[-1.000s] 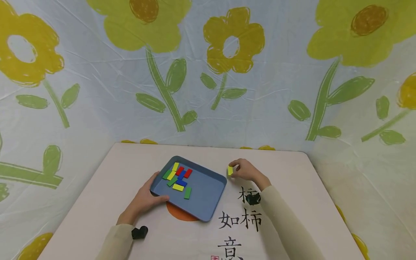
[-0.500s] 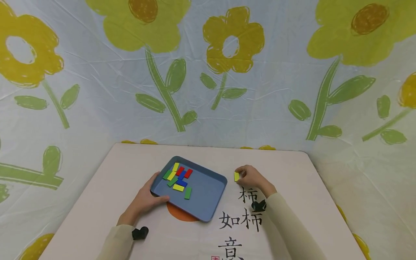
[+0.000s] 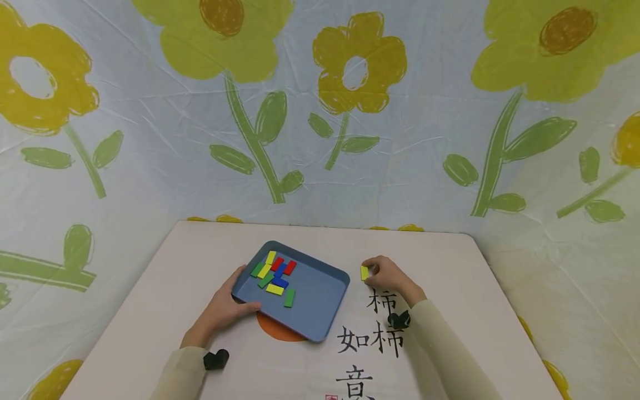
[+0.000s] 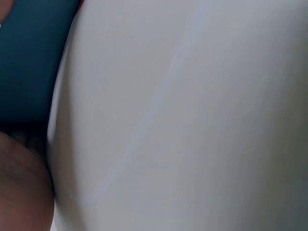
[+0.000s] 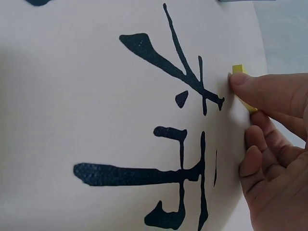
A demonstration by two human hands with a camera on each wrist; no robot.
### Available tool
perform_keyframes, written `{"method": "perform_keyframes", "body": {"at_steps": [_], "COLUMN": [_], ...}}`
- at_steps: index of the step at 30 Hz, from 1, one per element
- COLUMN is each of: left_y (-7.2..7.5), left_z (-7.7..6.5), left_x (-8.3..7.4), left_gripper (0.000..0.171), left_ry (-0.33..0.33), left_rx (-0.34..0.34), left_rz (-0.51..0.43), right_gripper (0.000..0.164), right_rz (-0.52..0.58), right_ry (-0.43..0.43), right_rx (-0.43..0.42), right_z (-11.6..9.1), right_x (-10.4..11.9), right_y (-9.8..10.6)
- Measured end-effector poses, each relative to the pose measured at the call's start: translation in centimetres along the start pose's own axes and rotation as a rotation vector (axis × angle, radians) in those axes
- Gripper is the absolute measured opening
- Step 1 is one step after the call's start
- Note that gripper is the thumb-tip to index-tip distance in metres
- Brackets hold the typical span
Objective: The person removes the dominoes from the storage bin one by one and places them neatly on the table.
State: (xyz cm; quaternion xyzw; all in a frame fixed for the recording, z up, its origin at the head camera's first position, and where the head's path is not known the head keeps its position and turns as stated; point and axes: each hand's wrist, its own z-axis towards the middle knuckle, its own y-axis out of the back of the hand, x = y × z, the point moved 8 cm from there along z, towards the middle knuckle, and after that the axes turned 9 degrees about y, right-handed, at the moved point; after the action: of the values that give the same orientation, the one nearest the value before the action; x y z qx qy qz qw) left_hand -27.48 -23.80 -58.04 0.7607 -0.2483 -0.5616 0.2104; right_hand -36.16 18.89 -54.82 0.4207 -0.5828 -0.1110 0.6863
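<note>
Between its thumb and fingers, my right hand (image 3: pixel 392 278) pinches a small yellow block (image 3: pixel 364 273) to the right of the tray, close over the table. The right wrist view shows that yellow block (image 5: pixel 237 69) partly covered by the thumb. My left hand (image 3: pixel 220 311) grips the blue-grey tray (image 3: pixel 312 311) at its left corner, thumb along the near rim. Its other fingers are mostly hidden by the tray's side. Flat red, blue, yellow and green blocks lie grouped in the tray's left half, with one green block (image 3: pixel 289 298) a little apart.
A pale cloth with black written characters (image 3: pixel 372 339) and an orange patch (image 3: pixel 280 329) covers the table (image 3: pixel 440 255). The tray overlaps the orange patch. A flower-printed curtain (image 3: pixel 400 166) stands behind and at both sides.
My right hand has moved right and slightly toward me with the yellow block, then stayed nearly still over the last half second. The left hand and tray have not moved.
</note>
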Motion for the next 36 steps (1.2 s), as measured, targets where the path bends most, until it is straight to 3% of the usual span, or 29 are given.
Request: {"method": "perform_keyframes", "body": {"at_steps": [13,19,25,36], "left_y": [0.0,0.1,0.1,0.0], "left_z": [0.0,-0.1,-0.3,-0.2], "left_x": [-0.1,-0.2,-0.4,-0.4], "left_gripper": [0.122,0.122,0.121,0.121], "left_ry": [-0.005,0.011,0.020,0.006], "left_rx": [-0.004,0.014,0.019,0.015], "left_rz": [0.009,-0.002,0.010,0.003], "right_gripper": [0.084,0.089,0.090,0.092], "right_rz": [0.086,0.070,0.058,0.061], "right_ry": [-0.041,-0.021,0.033,0.182], "right_rx": [0.036,0.029,0.023,0.103], "right_z": [0.5,1.8,3.2,5.1], "right_x": [0.7,1.7,4.1,10.3], "right_y": [1.0,1.5,1.4,-1.9]}}
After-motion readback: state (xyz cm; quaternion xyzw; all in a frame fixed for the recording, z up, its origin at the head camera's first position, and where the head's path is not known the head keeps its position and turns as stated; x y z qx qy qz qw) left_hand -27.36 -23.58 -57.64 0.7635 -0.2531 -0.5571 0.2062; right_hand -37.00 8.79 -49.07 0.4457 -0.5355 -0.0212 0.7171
